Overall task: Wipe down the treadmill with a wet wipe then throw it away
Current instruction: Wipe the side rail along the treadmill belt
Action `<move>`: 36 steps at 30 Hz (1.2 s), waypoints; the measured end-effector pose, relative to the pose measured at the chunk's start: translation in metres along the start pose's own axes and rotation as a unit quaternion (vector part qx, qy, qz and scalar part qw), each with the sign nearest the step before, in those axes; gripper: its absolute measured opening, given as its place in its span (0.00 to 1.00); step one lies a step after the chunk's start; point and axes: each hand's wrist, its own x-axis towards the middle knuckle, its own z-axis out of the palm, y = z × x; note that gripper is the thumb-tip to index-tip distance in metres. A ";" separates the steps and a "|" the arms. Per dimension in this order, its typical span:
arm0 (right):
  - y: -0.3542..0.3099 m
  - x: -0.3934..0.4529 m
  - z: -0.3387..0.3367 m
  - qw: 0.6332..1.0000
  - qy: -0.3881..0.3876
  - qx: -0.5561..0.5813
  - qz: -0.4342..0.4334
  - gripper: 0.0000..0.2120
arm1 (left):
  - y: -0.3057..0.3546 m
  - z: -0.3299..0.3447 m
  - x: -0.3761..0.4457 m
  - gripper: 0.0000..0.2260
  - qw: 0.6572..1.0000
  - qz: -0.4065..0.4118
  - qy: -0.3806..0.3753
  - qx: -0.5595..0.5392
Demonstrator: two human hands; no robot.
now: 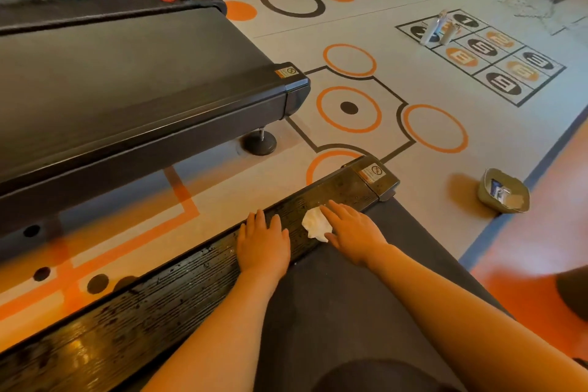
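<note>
Here, the wet wipe [315, 223] lies crumpled on the ribbed side rail [178, 277] of the near treadmill [343, 296], toward its far end cap. Your right hand [353, 231] presses it flat, fingers straight and spread over its right edge rather than curled round it, which suits rubbing along the rail. Your left hand [263, 242] rests flat on the same rail just left of the wipe, holding nothing, probably bracing you as you lean. The rail nearer you gleams wet. A small bin [504, 191] stands on the floor to the right, likely where the wipe goes.
</note>
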 end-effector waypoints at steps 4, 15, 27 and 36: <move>-0.013 0.002 -0.004 1.000 -0.005 -0.004 0.017 0.31 | -0.007 -0.001 -0.005 0.23 1.000 0.007 -0.016 -0.011; -0.006 -0.005 -0.016 0.997 -0.010 0.009 0.079 0.30 | 0.008 0.004 -0.015 0.23 0.997 0.055 -0.039 -0.027; 0.069 0.033 0.012 0.999 -0.024 0.015 0.032 0.30 | 0.037 0.033 0.029 0.23 0.999 -0.018 -0.033 -0.012; 0.155 0.100 0.047 0.997 -0.028 -0.002 -0.070 0.30 | 0.049 0.089 0.082 0.23 0.994 -0.100 0.032 -0.009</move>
